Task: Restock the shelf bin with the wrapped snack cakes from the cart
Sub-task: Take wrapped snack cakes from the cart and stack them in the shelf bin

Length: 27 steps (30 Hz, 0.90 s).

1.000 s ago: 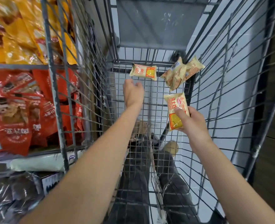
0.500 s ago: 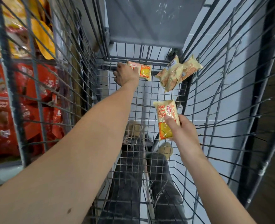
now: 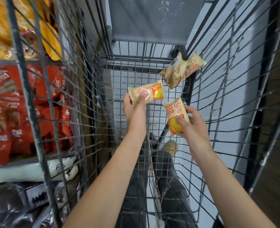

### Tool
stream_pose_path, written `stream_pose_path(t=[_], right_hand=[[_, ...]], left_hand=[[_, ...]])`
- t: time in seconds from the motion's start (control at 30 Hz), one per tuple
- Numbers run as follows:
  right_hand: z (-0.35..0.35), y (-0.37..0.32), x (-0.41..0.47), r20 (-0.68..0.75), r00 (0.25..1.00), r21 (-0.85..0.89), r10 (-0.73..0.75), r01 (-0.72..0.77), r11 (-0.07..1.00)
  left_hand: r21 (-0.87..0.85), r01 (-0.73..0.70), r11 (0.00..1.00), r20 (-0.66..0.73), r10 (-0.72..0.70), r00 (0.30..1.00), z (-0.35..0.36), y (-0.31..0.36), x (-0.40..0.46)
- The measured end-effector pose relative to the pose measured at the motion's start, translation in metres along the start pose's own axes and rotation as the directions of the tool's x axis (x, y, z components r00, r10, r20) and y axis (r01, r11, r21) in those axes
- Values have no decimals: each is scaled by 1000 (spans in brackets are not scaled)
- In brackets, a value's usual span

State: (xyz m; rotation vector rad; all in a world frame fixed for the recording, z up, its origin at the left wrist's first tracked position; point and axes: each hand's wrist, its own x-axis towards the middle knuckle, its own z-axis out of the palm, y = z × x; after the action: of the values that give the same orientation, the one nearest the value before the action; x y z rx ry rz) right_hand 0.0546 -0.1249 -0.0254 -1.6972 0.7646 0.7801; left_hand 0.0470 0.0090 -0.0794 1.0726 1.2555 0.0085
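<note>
Snack cakes (image 3: 146,94): glossy yellow-orange wrappers

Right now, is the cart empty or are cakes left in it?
Not empty. A clump of cakes lies in the cart's far right corner. Left hand and right hand each grip one more.

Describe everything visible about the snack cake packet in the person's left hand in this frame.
The snack cake packet is a small pillow-shaped pack in glossy, partly see-through plastic film, pale cream with an orange and yellow printed panel at its right end and crimped seals on both short ends. It looks sealed and undamaged. It lies roughly level, tilted up slightly to the right, lifted clear of the wire cart floor. The left hand grips its left end, with the thumb on the printed face. Nothing else touches it.
</note>
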Motion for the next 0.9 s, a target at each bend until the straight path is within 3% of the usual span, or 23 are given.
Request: stream_pose_path(t=[0.07, 0.1, 0.23, 0.37, 0.53, 0.6, 0.7, 0.9], right_hand=[[-1, 1, -3, 10, 1000, -7, -11, 11, 1000], [-1, 1, -4, 16, 1000, 11, -7, 7, 1000], [0, -1, -8, 81, 994, 102, 79, -87, 991], [-1, -1, -16, 279, 960, 26, 21, -30, 999], [-1, 0, -12, 176, 984, 46, 17, -25, 999], [-2, 3, -11, 101, 995, 54, 22, -28, 998], [-3, 9, -9, 36, 999, 66, 26, -29, 997], [-7, 20, -14, -3, 999, 71, 34, -34, 997]], left_hand=[[-193, 117, 974, 130, -93, 987, -18, 6, -18], [-189, 152, 970, 208, -111, 972, -25, 8, -25], [208, 79, 975, 367, -153, 917, -40, 13, -34], [348, -15, 937, 539, -187, 822, -34, 19, -29], [490, -28, 871, 611, -321, 723, -21, 23, -22], [526, -78, 847, 550, -269, 791, -13, 26, -17], [495, -153, 856, 401, -68, 914, 11, 29, -2], [618, -392, 682, 530, 8, 848, 93, 17, 41]])
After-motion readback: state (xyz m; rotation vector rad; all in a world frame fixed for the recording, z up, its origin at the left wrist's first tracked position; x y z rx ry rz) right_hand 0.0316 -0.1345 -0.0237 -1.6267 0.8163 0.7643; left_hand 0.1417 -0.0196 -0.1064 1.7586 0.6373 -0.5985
